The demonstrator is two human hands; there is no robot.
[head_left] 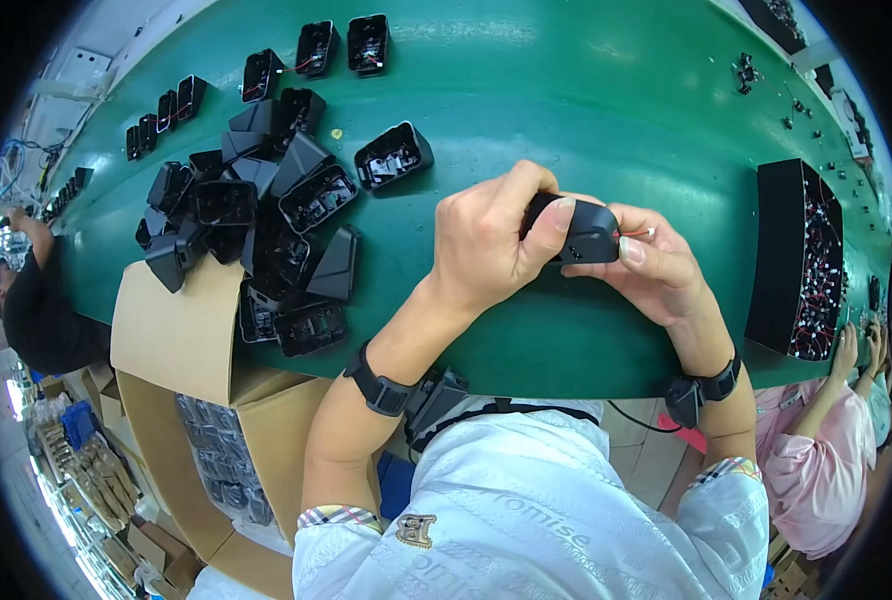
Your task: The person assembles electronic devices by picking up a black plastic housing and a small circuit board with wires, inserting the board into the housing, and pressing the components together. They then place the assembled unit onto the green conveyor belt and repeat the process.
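While gripped above the near edge of the green bench [586, 120], black housing [581, 232] noted lying crosswise between both hands, left hand [486, 245] closed over its left end, right hand [656, 268] pinching its right end, heap of like housings [261, 215] well to the left.

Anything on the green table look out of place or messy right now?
The black plastic housings lie in a jumbled heap at the left, some tipped over, a few hanging over the table edge above a cardboard box. Both hands, left and right, hold one housing.
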